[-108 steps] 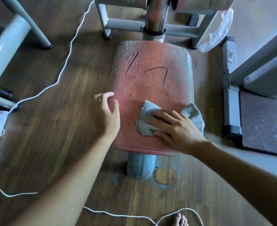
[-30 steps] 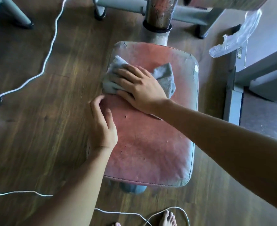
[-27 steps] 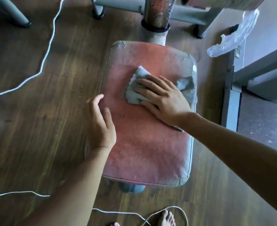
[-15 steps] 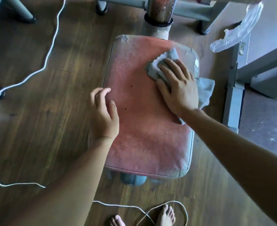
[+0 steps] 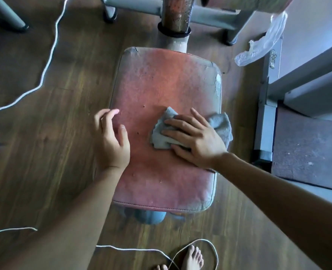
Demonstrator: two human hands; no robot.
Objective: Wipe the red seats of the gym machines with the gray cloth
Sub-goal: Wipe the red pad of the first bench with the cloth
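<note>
cloth (image 5: 220, 126) on seat (image 5: 165, 80) right half, right hand (image 5: 195, 138) atop it, left hand (image 5: 110, 141) at seat's left edge

1 red seat (image 5: 161, 84); 1 gray cloth (image 5: 160, 140); 1 left hand (image 5: 110, 145); 1 right hand (image 5: 197, 141); 2 bare feet (image 5: 192, 258); 1 plastic bag (image 5: 262, 41).

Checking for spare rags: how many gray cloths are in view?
1. The gray cloth lies on the red seat, right of centre, pressed under the right hand, one end overhanging the right edge. None seen elsewhere.

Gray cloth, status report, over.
Right hand flat, pressing gray cloth on red seat, mid-right. Left hand open at seat's left edge. White cord on floor, off seat.
</note>
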